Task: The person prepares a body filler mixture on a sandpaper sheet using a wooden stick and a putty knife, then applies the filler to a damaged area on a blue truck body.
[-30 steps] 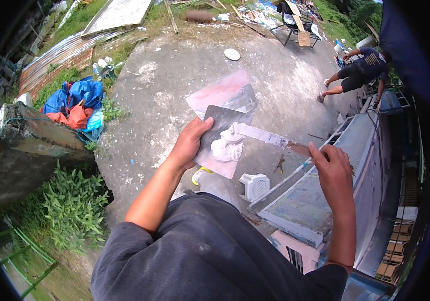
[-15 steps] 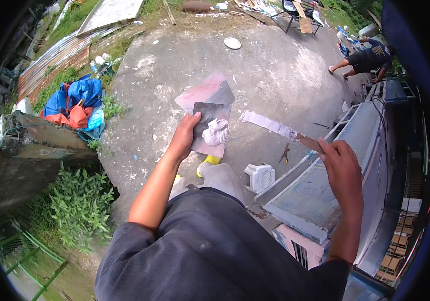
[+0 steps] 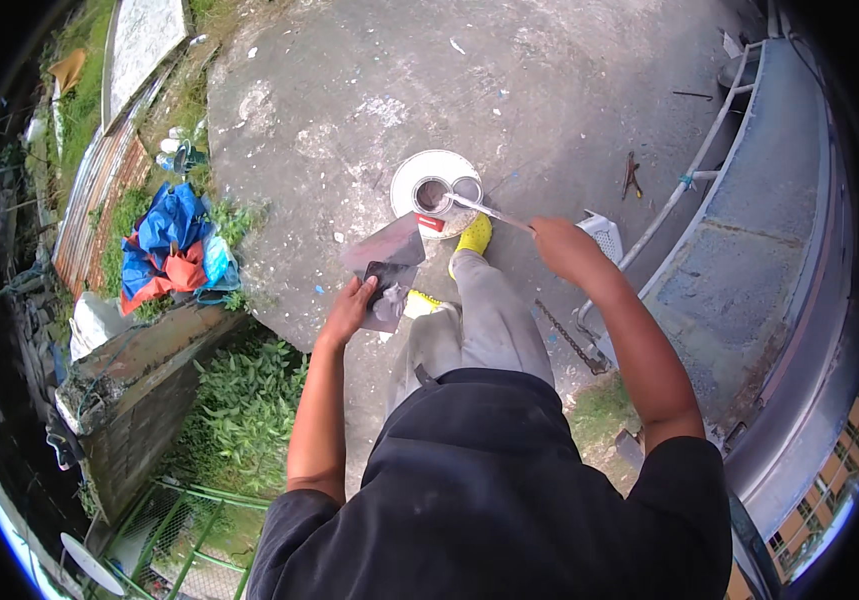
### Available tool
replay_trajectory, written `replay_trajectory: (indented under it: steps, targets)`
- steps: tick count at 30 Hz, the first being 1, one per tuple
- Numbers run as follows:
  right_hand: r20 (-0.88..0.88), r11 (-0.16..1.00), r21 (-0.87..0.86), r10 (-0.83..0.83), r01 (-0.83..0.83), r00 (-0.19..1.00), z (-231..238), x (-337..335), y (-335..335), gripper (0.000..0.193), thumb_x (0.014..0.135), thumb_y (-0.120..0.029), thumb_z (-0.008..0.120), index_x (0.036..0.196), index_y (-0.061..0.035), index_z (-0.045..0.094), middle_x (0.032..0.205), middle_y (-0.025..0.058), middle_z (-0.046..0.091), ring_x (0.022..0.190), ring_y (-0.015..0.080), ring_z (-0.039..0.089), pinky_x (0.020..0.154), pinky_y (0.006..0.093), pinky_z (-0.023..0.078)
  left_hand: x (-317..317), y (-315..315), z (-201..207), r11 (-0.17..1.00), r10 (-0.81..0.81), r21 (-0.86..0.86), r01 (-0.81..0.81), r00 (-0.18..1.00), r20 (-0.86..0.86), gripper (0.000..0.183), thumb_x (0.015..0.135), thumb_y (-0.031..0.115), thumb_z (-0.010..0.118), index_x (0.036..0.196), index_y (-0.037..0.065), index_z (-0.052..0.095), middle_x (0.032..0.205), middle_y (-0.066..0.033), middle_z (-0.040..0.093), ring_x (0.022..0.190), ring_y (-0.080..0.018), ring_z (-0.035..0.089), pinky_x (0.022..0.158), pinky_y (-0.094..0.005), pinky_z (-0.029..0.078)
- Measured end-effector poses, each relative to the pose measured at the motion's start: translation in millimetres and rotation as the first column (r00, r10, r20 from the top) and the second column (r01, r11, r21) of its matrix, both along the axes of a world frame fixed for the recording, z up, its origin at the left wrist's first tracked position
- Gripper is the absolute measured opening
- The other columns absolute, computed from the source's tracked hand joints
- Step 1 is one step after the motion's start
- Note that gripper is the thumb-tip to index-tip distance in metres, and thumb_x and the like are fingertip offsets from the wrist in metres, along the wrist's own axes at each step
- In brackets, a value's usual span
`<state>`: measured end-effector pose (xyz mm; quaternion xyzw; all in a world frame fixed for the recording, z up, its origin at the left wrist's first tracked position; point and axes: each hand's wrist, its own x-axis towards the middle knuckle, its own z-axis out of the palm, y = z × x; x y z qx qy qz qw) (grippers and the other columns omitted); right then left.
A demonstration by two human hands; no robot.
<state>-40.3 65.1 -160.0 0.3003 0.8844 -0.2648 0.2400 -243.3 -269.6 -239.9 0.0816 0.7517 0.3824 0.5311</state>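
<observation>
We see the left hand (image 3: 349, 311) gripping a dark plate (image 3: 383, 271) with pale paste (image 3: 389, 302) on it; the right hand (image 3: 566, 247) is wrapped round a long scraper (image 3: 497, 213), its tip at the right rim of an open round tin (image 3: 416, 203); we cannot tell whether they touch; the tin rests on a round white disc (image 3: 404, 176) on the concrete floor (image 3: 319, 90).

A plain black shirt (image 3: 489, 480) with short sleeves (image 3: 684, 480) is topping pale grey, smudged trousers (image 3: 499, 310), and bright yellow shoes (image 3: 474, 236) are showing below.
</observation>
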Motion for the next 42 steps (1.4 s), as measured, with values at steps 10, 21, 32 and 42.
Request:
replay_trajectory:
  steps: [10, 21, 32, 42]
  targets:
    - [0.050, 0.996, -0.081, 0.035, -0.031, 0.998, -138, -83, -10, 0.027, 0.092, -0.010, 0.046, 0.103, -0.0072, 0.070, 0.098, 0.0166, 0.071, 0.091, 0.0354, 0.070, 0.076, 0.0485, 0.056, 12, 77, -139, 0.599, -0.800, -0.243, 0.763, 0.551, -0.240, 0.029, 0.098, 0.027, 0.052, 0.116, 0.007, 0.064, 0.159, -0.0265, 0.014, 0.097, -0.0454, 0.065, 0.085, -0.0526, 0.053]
    - [0.041, 0.968, -0.141, 0.214, -0.207, 0.976, -212, -149, 19, 0.018, 0.085, -0.012, 0.058, 0.091, -0.0087, 0.075, 0.091, 0.0139, 0.074, 0.088, 0.0289, 0.073, 0.071, 0.0417, 0.057, 11, 137, -173, 0.621, -0.784, -0.314, 0.718, 0.564, -0.259, 0.024, 0.098, 0.024, 0.053, 0.110, 0.004, 0.063, 0.157, -0.0339, 0.010, 0.099, -0.0474, 0.064, 0.080, -0.0507, 0.054]
    - [0.049, 0.947, -0.124, 0.305, -0.297, 0.951, -220, -153, 26, 0.018, 0.086, -0.015, 0.060, 0.092, -0.0077, 0.075, 0.091, 0.0133, 0.074, 0.087, 0.0295, 0.073, 0.071, 0.0424, 0.057, 22, 138, -182, 0.630, -0.776, -0.371, 0.683, 0.571, -0.267, 0.023, 0.098, 0.025, 0.054, 0.110, 0.007, 0.064, 0.156, -0.0347, 0.010, 0.097, -0.0439, 0.066, 0.079, -0.0487, 0.055]
    - [0.318, 0.767, -0.278, 0.641, -0.578, 0.698, -196, -236, 26, 0.026, 0.082, -0.020, 0.072, 0.106, -0.0128, 0.077, 0.107, 0.0049, 0.074, 0.099, 0.0229, 0.070, 0.077, 0.0373, 0.055, 33, 145, -183, 0.640, -0.757, -0.441, 0.630, 0.615, -0.221, 0.022, 0.097, 0.016, 0.047, 0.104, 0.010, 0.067, 0.159, -0.0292, 0.009, 0.100, -0.0377, 0.067, 0.081, -0.0473, 0.057]
